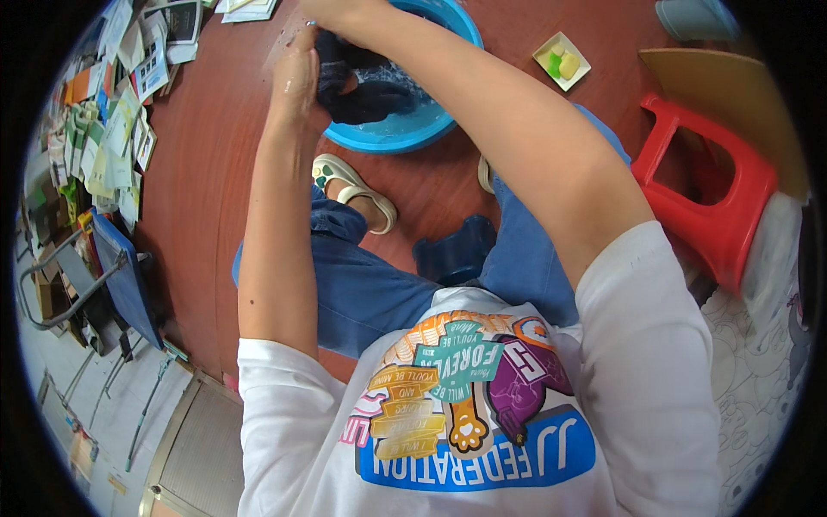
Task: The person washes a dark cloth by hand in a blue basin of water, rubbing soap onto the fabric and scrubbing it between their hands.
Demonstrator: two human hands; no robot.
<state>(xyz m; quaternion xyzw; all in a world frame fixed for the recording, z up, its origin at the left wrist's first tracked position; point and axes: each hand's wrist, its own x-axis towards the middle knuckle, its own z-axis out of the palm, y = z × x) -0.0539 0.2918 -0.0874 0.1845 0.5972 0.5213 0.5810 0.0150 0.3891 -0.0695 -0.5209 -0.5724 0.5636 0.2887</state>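
Note:
A blue plastic basin (pixel 413 139) with sudsy water stands on the reddish floor before me, near the top edge of the view. Dark wet cloth (pixel 368 100) hangs over its left side, partly in the water. My left hand (pixel 300 81) grips the cloth at the basin's left rim, wet and with its fingers partly hidden. At the very top, my right hand (pixel 336 14) is closed on the upper end of the same cloth; the picture's edge and its own wrist hide part of it. To the basin's right, a small white dish (pixel 579 80) holds yellow and green soap pieces.
A red plastic stool (pixel 743 226) lies tipped at the right beside a cardboard sheet (pixel 723 90). Between my legs is a dark blue low stool (pixel 455 252). Books and papers (pixel 116 148) are piled at the left, near a blue folding chair (pixel 123 278).

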